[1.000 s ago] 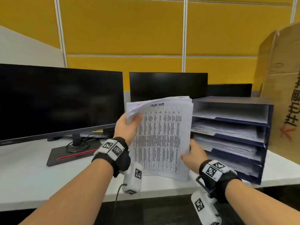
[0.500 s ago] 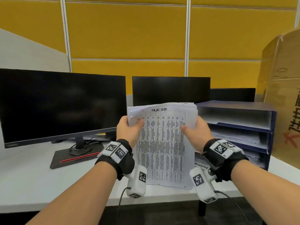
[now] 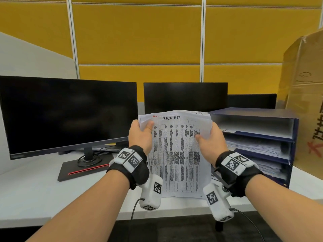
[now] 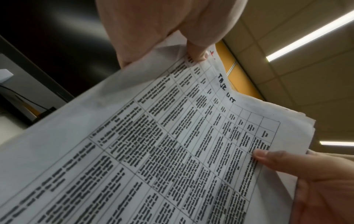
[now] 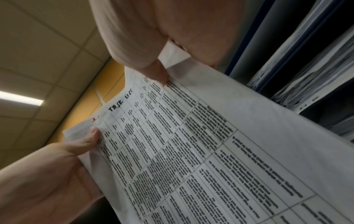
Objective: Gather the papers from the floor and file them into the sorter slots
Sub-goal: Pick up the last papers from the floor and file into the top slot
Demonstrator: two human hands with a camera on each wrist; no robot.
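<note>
2 hands point(image 3: 140, 135) point(image 3: 212, 139) pinch the papers' point(image 3: 176, 154) top corners, beside the sorter point(image 3: 262, 137).

Illumination is bright and even, supplied by ceiling light strips point(image 4: 314, 31) at 2 o'clock in the left wrist view. Both wrist views show soft focus on the near skin. Head view edges bow outward.

printed paper stack point(image 3: 176, 154) upright, left of blue sorter point(image 3: 272, 119), slots part-filled.
</note>
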